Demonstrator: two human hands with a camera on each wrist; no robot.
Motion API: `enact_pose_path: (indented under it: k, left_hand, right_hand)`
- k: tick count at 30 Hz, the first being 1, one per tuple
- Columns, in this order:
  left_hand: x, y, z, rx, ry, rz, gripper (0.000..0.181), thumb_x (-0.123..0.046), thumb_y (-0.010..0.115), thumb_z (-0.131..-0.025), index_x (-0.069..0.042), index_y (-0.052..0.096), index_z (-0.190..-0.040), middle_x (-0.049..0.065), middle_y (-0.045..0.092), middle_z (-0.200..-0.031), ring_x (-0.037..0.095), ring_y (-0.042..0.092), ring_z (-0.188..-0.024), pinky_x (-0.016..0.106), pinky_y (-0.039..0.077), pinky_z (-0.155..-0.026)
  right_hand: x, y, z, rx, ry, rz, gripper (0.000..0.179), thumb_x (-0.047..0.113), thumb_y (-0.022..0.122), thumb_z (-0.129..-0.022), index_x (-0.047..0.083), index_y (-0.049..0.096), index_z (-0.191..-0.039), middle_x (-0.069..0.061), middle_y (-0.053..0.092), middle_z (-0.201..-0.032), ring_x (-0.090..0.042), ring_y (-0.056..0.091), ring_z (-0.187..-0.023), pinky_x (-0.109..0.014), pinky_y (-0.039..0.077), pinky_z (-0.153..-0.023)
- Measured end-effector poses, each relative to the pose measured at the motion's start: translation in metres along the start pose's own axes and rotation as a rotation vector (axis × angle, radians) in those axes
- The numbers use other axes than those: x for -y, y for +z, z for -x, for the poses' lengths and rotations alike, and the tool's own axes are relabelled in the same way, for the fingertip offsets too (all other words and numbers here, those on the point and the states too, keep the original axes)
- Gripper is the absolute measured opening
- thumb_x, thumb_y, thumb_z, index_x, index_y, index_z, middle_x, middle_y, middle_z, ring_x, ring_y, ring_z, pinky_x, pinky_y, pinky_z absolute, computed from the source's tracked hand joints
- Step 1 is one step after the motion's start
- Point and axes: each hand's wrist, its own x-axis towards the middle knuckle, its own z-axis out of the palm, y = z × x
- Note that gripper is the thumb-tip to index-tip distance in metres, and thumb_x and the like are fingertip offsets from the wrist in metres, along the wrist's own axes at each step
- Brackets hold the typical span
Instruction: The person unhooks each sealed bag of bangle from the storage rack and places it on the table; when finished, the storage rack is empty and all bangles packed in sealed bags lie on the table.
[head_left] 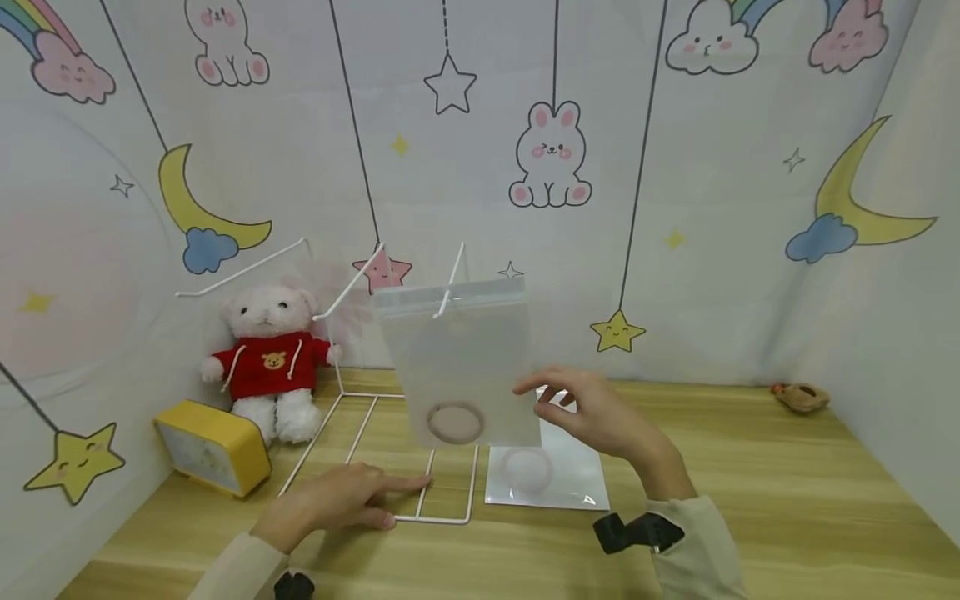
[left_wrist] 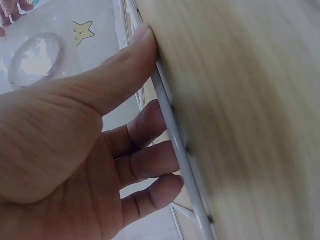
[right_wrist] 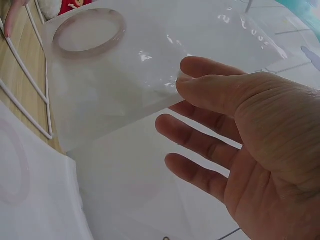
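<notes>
A translucent zip bag (head_left: pixel 472 367) hangs from a prong of a white wire rack (head_left: pixel 471 487). A ring-shaped bangle (head_left: pixel 455 422) lies in its lower part. At the bag's right edge is my right hand (head_left: pixel 600 412), its thumb and index finger close together over the film; whether they touch it I cannot tell. The right wrist view shows the other fingers (right_wrist: pixel 200 170) loosely bent. My left hand (head_left: pixel 337 500) rests on the rack's base, index finger stretched along a wire, thumb (left_wrist: pixel 142 45) at the front bar. Behind the hanging bag, another bag (head_left: pixel 566 483) with a ring lies flat.
To the left stand a yellow clock (head_left: pixel 217 450) and a white teddy bear (head_left: pixel 273 358) in a red hoodie. More rack prongs (head_left: pixel 348 283) jut up near the bear. A small brown object (head_left: pixel 801 397) sits at the far right of the wooden table (head_left: pixel 750 500).
</notes>
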Motion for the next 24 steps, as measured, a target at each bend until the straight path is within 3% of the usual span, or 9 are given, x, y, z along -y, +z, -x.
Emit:
enact_pose_path:
  k: [3, 8, 21, 24]
  left_hand:
    - [-0.0005, 0.0003, 0.0005, 0.01, -0.006, 0.002, 0.062, -0.031, 0.072, -0.09, -0.03, 0.05, -0.149, 0.009, 0.067, -0.125, 0.01, 0.058, -0.097, 0.041, 0.052, -0.089]
    - [-0.0013, -0.0017, 0.0001, 0.023, -0.015, -0.004, 0.062, -0.032, 0.071, -0.091, -0.031, 0.048, -0.15, 0.009, 0.062, -0.136, 0.024, 0.061, -0.116, 0.049, 0.049, -0.097]
    - [-0.001, -0.0042, -0.0019, 0.039, -0.027, 0.012, 0.063, -0.031, 0.071, -0.091, -0.03, 0.048, -0.15, 0.01, 0.062, -0.135, 0.015, 0.06, -0.106, 0.049, 0.05, -0.095]
    - [-0.0015, -0.0041, -0.0015, 0.042, -0.027, 0.013, 0.063, -0.031, 0.07, -0.092, -0.03, 0.048, -0.15, 0.01, 0.062, -0.136, 0.019, 0.061, -0.109, 0.049, 0.05, -0.095]
  right_hand:
    - [0.0005, 0.0006, 0.0004, -0.003, 0.013, 0.0, 0.028, 0.001, 0.062, -0.095, 0.013, 0.07, -0.119, 0.004, 0.069, -0.118, -0.012, 0.065, -0.094, -0.035, 0.053, -0.084]
    - [0.0001, -0.0018, 0.0001, -0.023, 0.009, 0.003, 0.025, 0.0, 0.063, -0.095, 0.012, 0.072, -0.116, 0.003, 0.071, -0.114, -0.013, 0.065, -0.093, -0.035, 0.053, -0.083]
    - [0.0018, -0.0051, -0.0021, -0.063, -0.004, 0.042, 0.021, 0.001, 0.065, -0.094, 0.011, 0.074, -0.11, 0.004, 0.07, -0.111, -0.012, 0.064, -0.091, -0.031, 0.053, -0.079]
    - [0.0014, -0.0043, -0.0014, -0.062, -0.005, 0.046, 0.021, 0.001, 0.065, -0.094, 0.011, 0.074, -0.11, 0.005, 0.069, -0.11, -0.012, 0.063, -0.091, -0.031, 0.053, -0.079]
